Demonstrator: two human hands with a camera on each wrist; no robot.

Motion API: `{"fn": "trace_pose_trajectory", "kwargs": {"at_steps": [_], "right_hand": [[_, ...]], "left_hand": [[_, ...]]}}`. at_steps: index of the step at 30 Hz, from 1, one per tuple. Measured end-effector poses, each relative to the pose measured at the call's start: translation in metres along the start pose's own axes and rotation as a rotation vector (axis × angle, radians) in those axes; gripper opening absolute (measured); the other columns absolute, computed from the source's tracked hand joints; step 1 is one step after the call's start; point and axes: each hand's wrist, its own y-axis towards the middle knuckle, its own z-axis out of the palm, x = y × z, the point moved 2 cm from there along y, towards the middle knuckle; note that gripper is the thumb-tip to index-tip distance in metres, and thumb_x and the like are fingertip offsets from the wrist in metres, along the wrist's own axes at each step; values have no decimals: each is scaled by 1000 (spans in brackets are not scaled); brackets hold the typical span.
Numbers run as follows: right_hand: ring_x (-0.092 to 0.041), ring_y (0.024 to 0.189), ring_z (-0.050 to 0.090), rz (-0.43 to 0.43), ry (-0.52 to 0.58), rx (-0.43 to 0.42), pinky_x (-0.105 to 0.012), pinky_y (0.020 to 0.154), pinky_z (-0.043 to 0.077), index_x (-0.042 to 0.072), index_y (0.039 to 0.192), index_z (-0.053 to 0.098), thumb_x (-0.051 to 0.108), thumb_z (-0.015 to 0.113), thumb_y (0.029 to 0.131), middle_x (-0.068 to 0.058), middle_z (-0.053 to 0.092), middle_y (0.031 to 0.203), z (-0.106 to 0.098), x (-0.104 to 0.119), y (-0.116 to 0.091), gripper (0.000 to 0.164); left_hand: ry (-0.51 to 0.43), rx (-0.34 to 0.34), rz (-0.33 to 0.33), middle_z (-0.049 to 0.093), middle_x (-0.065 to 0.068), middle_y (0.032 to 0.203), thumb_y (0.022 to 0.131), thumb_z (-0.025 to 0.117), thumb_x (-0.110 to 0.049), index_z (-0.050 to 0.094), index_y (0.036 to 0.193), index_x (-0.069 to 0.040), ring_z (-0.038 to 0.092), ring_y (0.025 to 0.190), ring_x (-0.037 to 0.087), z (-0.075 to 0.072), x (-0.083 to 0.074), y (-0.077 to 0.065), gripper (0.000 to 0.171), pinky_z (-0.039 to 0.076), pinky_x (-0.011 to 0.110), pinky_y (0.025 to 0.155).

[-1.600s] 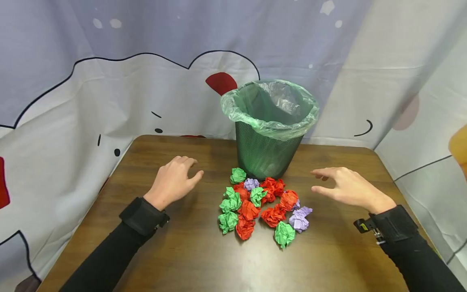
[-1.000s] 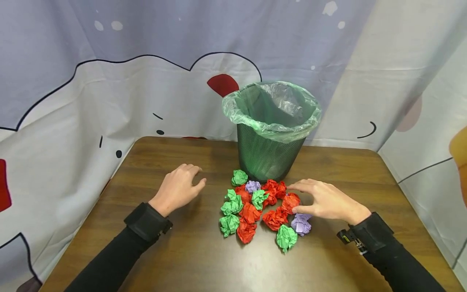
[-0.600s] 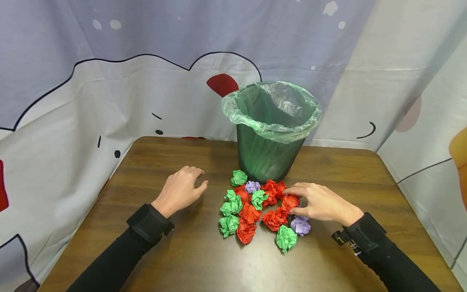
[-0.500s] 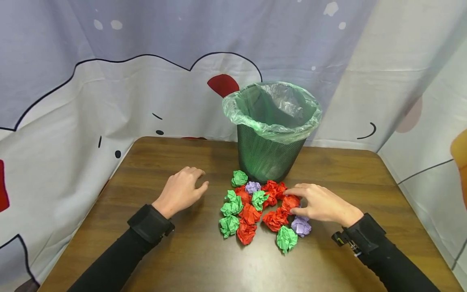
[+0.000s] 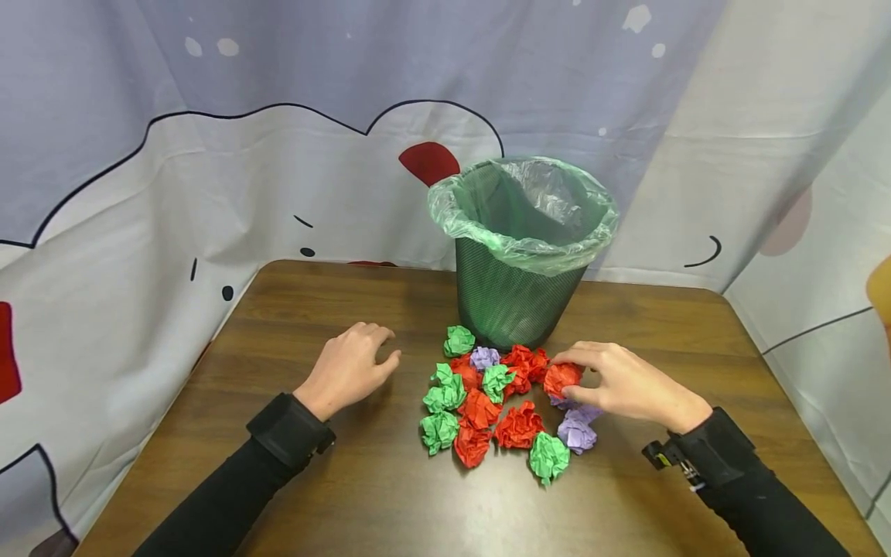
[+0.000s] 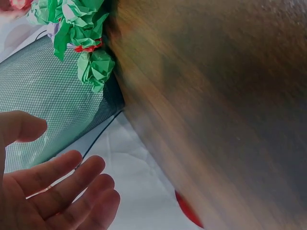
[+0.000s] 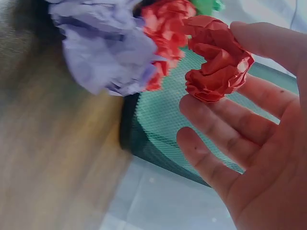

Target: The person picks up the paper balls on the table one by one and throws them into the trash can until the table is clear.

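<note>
My right hand (image 5: 626, 387) pinches a crumpled red paper ball (image 7: 218, 60) between thumb and fingers, at the right side of a group of paper balls. Close below it lie a purple paper ball (image 5: 578, 429) and a green paper ball (image 5: 548, 456). Another red paper ball (image 5: 518, 425) sits just left of these. On the left, my left hand (image 5: 351, 367) hovers over the wooden table with relaxed fingers and holds nothing. Nearest to it are several green paper balls (image 5: 444, 391) at the group's left edge.
A mesh wastebasket (image 5: 518, 298) with a green plastic liner (image 5: 529, 251) folded over its rim stands directly behind the paper balls. The wooden table (image 5: 334, 495) ends at a printed curtain (image 5: 230, 178) at the back and sides.
My right hand has come in from the right, taken hold of a red paper ball and drawn it slightly up and right, apart from its neighbour. My left hand has shifted slightly right and down.
</note>
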Motion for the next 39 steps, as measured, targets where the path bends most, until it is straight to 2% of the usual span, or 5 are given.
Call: {"fn": "trace_pose_trajectory", "kwargs": {"at_steps": [7,14,23,30,39], "right_hand": [[0,98,61,-57,-23,-59,-30,83,53,23,123,69,27,76,89,17,65,112,-29,8,0,35],[0,96,60,-91,-77,-123,-33,81,54,24,123,68,26,77,89,18,65,111,-67,23,5,36],[2,99,60,-170,-159,-252,-16,86,44,22,122,71,21,83,81,14,69,111,-124,41,11,43],[6,87,58,-236,-129,-331,-12,76,44,21,119,72,11,86,76,15,70,103,-163,50,20,47],[6,86,58,-173,-167,-365,-14,74,41,18,122,72,13,80,84,8,72,100,-193,51,40,40]], "left_hand": [[-28,21,17,71,10,115,95,64,-35,71,117,-6,66,107,28,5,-4,1,37,57,46,82],[-35,29,24,71,9,113,94,65,-33,71,116,-5,66,104,26,8,-6,1,37,56,45,82],[-19,29,31,71,8,112,94,65,-33,72,115,-6,66,103,26,12,-7,-1,36,57,45,80],[7,33,41,71,8,112,94,65,-35,72,115,-7,67,102,25,13,-8,-2,36,57,44,77],[7,33,56,71,6,108,94,65,-34,72,114,-6,66,95,22,14,-11,-5,35,56,40,72]]}}
